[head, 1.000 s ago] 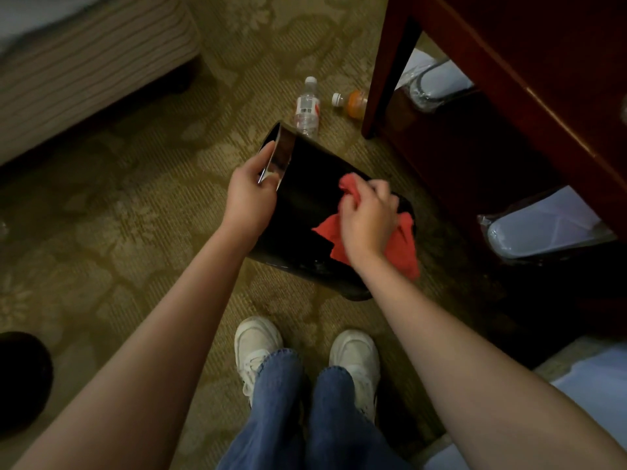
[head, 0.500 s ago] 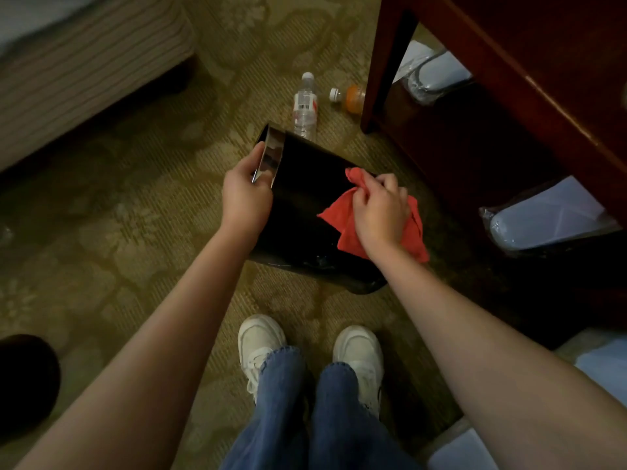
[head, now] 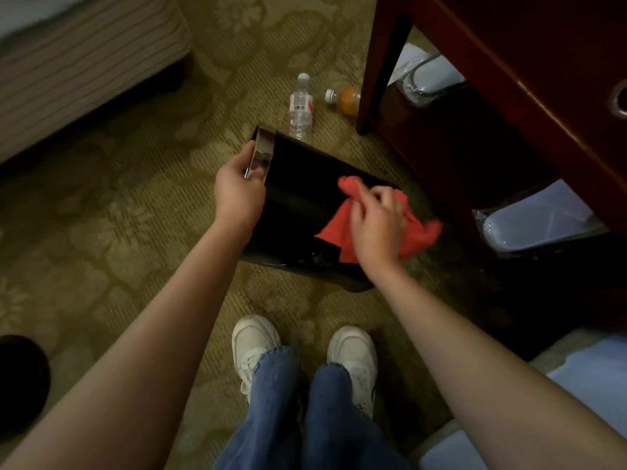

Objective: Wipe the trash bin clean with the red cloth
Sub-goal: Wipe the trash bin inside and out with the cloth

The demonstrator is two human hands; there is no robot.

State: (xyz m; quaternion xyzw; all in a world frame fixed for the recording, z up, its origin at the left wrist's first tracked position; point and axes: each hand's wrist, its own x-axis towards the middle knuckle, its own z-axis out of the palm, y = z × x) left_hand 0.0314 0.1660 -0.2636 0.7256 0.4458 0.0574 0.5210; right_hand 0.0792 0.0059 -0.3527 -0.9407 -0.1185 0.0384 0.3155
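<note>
Right, the trash bin (head: 298, 205) lies tipped on its side on the patterned carpet (head: 118, 205), just in front of the person's white shoes (head: 254, 340), mouth pointing up-left, base end twd the dark wooden desk (head: 509, 96). Looks a light, rigid thing w/ a glossy black wall, prob slick, and being round it'd likely roll under sideways pressure, so it wants steadying at the rim (head: 262, 157), i.e. the shiny metal band round the mouth, the one edge fingers can hook. That's where the left hand (head: 237, 195) is: fingers curled round the band, arm reaching in from lower left, wrist fairly straight. The red cloth (head: 334, 228) is soft, thin, floppy; it bunches rather than lies flat, so best gathered under the palm. The right hand (head: 376, 228) has it so: palm down on the bin's upper side nr the base end, fingers bent and pinching a fold, loose corners spilling out either side of the hand. Right forearm comes in from lower right, wrist a bit cocked. Step in hand, I'd say: wiping the outer wall; can't tell how much is clean, too dark. A water bottle (head: 300, 110) and an orange drink bottle (head: 346, 98) sit on the carpet just beyond the bin, the water one nr the rim.
</note>
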